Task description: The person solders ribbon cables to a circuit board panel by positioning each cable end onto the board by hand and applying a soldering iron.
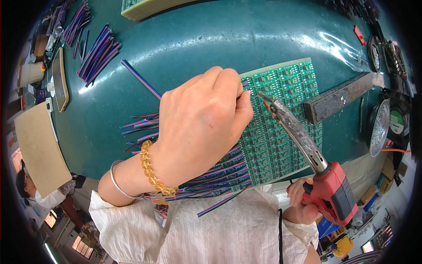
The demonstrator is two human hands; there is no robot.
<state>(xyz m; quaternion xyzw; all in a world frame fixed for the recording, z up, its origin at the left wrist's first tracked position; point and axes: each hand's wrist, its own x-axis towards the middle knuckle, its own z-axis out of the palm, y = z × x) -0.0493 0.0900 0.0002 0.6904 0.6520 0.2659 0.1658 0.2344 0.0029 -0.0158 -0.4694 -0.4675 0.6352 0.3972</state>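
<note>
A green panel of small circuit boards [285, 141] lies in front of me. My left hand [202, 119] is closed in a pinch over its upper left part, on a multicoloured ribbon wire [140, 79]. The wire's long end sticks out to the left, and its short coloured ends show by my fingertips. My right hand [303, 204] is wrapped round the red handle of a soldering gun [336, 189]. The gun's tip points up and left, just right of my left fingertips. Many ribbon wires [220, 174] fan out from the panel's left edge, partly hidden under my left hand.
A dark metal bar [338, 97] lies against the panel's right side. Bundles of wires [100, 55] and a phone [60, 79] are at left. Stacked boards [154, 9] stand at the far edge. A metal dish [379, 127] and solder spool [398, 123] sit at right.
</note>
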